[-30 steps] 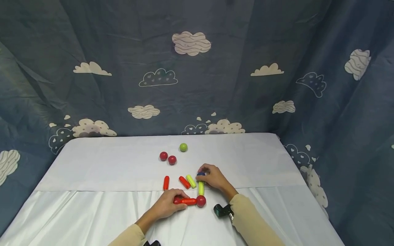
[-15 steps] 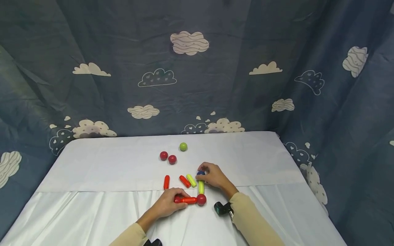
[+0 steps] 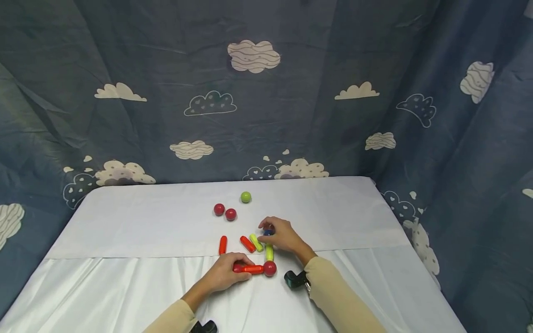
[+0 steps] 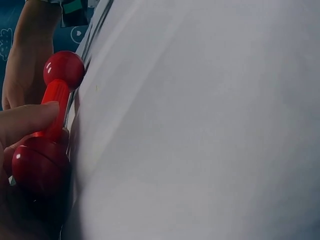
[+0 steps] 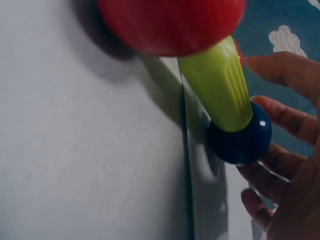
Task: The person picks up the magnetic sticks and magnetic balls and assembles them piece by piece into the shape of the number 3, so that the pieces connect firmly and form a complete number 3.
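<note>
A joined piece lies on the white cloth. Its red rod (image 3: 253, 269) has a red ball at each end, the near one (image 4: 40, 167) and the corner one (image 3: 269, 268). From the corner ball a yellow-green rod (image 5: 220, 87) runs to a blue ball (image 5: 242, 142). My left hand (image 3: 224, 273) pinches the red rod close to its left ball, thumb laid across the rod. Around the blue ball, my right hand (image 3: 283, 233) has its fingers spread, some fingertips right at the ball's side. The right thumb stands away from the ball.
Two loose red rods (image 3: 223, 245) and a yellow-green rod (image 3: 256, 242) lie left of the right hand. Farther back are two red balls (image 3: 231, 214) and a green ball (image 3: 246, 197). A cloud-printed curtain (image 3: 287, 111) hangs behind the table (image 3: 354, 286).
My right hand has shifted slightly left and its fingers have loosened from the blue ball. My left hand keeps its grip on the red rod. The head view has shifted a little.
</note>
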A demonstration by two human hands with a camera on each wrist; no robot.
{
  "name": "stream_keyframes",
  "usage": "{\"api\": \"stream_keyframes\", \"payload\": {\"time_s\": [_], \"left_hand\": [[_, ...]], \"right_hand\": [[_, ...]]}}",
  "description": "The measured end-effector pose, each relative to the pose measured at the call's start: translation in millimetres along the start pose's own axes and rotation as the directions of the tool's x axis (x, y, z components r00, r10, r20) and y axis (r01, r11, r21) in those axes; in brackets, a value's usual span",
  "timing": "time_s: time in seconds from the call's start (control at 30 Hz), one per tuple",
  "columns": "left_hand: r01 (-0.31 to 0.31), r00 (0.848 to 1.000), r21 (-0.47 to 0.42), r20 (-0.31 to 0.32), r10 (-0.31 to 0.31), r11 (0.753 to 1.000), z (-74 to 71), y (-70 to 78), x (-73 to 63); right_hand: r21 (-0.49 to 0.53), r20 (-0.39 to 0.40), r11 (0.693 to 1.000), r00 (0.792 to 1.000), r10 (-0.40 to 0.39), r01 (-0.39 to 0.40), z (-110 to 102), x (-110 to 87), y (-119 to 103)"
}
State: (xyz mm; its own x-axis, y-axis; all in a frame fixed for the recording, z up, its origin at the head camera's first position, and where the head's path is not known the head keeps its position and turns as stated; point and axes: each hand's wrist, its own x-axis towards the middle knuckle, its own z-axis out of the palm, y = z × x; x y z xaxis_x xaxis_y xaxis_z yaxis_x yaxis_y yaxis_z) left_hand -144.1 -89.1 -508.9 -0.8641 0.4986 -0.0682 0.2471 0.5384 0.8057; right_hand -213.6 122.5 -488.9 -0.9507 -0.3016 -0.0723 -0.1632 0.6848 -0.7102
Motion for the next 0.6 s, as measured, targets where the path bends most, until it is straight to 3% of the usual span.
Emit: {"api": "stream_keyframes", "payload": {"time_s": [0.17, 0.6], "left_hand": [[-0.003, 1.000, -0.015, 0.016, 0.003, 1.000, 1.1, 0.2, -0.4], [-0.030, 1.000, -0.029, -0.008, 0.030, 0.999, -0.4, -2.0, 0.8]], "right_hand": [[-0.106, 0.013, 0.993, 0.999, -0.041, 0.042, 5.8, 4.6, -2.1], [-0.125, 0.103, 0.990, 0.993, -0.054, 0.067, 11.6, 15.3, -8.5]]}}
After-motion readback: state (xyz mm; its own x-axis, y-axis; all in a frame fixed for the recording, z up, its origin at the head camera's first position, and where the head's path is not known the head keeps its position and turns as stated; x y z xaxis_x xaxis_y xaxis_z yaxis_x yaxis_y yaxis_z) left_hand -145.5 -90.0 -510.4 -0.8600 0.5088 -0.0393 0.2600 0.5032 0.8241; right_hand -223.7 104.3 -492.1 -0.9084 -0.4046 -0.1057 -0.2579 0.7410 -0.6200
